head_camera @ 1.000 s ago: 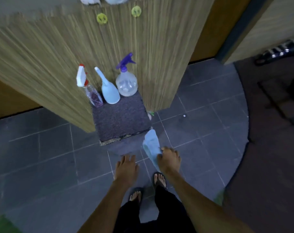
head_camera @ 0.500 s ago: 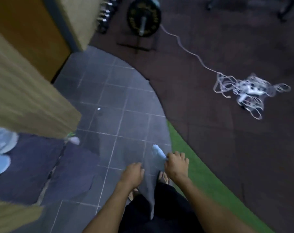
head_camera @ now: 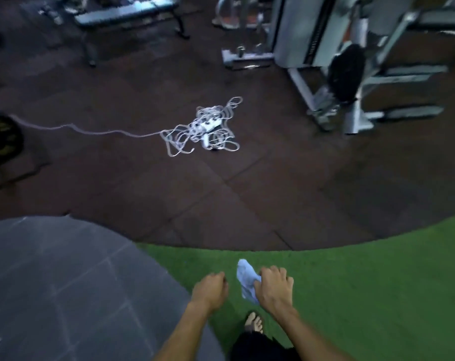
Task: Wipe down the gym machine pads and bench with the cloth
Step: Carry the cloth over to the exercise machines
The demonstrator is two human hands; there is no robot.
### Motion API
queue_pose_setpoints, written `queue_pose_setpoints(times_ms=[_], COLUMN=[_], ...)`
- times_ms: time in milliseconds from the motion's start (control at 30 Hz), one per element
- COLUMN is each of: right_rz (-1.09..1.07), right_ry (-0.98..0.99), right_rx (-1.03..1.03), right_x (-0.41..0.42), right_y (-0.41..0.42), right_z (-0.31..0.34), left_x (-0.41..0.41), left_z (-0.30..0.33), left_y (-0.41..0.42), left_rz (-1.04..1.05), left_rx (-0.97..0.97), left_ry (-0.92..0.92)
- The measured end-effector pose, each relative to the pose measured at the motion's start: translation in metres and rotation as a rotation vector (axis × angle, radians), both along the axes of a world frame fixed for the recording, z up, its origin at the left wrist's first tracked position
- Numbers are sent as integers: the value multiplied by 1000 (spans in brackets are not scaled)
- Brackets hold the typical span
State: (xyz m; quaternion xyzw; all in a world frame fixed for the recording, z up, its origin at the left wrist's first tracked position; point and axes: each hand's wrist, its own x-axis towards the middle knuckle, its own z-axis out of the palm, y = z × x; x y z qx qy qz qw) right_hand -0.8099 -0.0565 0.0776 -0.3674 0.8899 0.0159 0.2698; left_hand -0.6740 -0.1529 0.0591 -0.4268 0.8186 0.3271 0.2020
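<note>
Gripping cloth (head_camera: 245,281), right hand (head_camera: 274,289); left hand (head_camera: 210,290) curled

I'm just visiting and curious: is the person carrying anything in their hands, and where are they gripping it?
The right hand grips a light blue cloth around its lower part, leaving the upper end sticking out past the fingers. The left hand is loosely curled and holds nothing.

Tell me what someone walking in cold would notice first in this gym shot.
Most likely the white tangle of cable lying mid-floor on the dark rubber mat, with one strand trailing off to the left. Next, the pale blue cloth gripped in the right hand over the green turf at the bottom, beside the loosely curled left hand. A grey weight machine stands at upper right, and a bench at upper left.
</note>
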Motion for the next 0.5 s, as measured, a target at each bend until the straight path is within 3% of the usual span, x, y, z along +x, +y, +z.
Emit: queue_pose_setpoints(times_ms=[500], right_rz=[-715], right_ry=[41], right_rx=[-49], right_x=[-369], right_y=[47], right_z=[16], left_x=[-433], left_z=[5], left_y=[-12], left_rz=[-633], left_rx=[-43], left_ry=[77])
